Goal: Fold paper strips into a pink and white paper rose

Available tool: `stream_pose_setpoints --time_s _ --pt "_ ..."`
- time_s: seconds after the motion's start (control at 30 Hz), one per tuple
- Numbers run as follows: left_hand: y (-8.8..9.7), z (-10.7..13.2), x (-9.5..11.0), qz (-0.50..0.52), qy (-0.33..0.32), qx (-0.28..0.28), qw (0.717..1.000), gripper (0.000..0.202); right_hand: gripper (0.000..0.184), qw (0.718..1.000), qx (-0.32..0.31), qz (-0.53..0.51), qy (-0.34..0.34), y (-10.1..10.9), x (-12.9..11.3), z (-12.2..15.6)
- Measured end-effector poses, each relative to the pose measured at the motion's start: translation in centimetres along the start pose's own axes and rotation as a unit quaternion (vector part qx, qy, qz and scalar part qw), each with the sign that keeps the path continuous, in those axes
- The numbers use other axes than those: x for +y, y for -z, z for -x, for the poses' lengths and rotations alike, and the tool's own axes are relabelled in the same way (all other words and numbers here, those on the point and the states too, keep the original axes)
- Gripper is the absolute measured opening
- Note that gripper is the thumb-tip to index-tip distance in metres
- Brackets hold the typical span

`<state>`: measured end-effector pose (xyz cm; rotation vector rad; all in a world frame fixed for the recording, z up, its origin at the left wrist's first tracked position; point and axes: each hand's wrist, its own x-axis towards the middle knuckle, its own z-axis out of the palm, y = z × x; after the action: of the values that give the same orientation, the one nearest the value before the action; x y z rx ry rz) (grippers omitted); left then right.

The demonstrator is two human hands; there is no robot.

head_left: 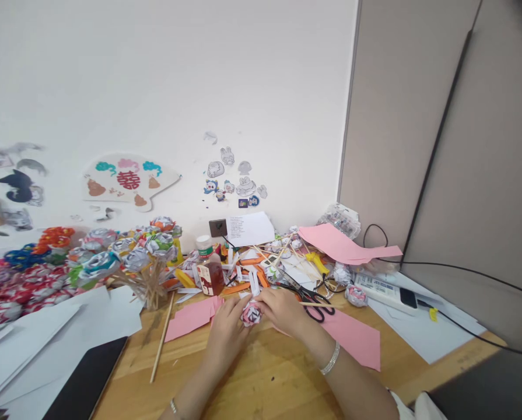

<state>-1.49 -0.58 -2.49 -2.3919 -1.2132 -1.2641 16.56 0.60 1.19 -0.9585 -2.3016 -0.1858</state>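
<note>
Between my hands, just above the wooden table, is a small paper flower in pink, white and dark tones. My left hand closes on its left side, and my right hand pinches its upper right edge. A white paper strip rises behind the flower; I cannot tell whether it is joined to it. Pink paper lies by my left hand, and another pink sheet lies beside my right forearm. Black-handled scissors rest just beyond my right wrist.
A drink bottle stands behind my hands amid paper scraps and sticks. Finished paper flowers crowd the left. A wooden stick lies left of my arm, near a black flat object. At right sits a white power strip with cables.
</note>
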Motion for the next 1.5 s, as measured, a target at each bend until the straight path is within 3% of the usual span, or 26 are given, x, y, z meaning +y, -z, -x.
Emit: stream_pose_setpoints --time_s 0.23,0.5,0.73,1.17,1.5 --pt "0.2 -0.1 0.2 -0.004 -0.011 -0.004 1.0 0.046 0.013 0.995 -0.025 -0.065 -0.072 0.8 -0.5 -0.1" --pt "0.4 -0.1 0.2 -0.002 0.0 -0.007 1.0 0.05 0.014 0.993 0.041 -0.067 -0.091 0.5 -0.8 0.0" --pt "0.4 -0.2 0.3 -0.012 -0.014 0.007 1.0 0.05 0.01 0.993 0.089 -0.048 -0.064 -0.2 -0.5 0.2" --pt "0.4 -0.2 0.4 -0.025 -0.023 -0.003 0.999 0.048 0.007 0.994 0.083 -0.036 -0.061 -0.5 -0.4 0.1" --pt "0.3 -0.2 0.3 -0.025 -0.019 0.004 1.0 0.044 0.021 0.997 0.076 -0.014 -0.015 -1.2 0.0 0.2"
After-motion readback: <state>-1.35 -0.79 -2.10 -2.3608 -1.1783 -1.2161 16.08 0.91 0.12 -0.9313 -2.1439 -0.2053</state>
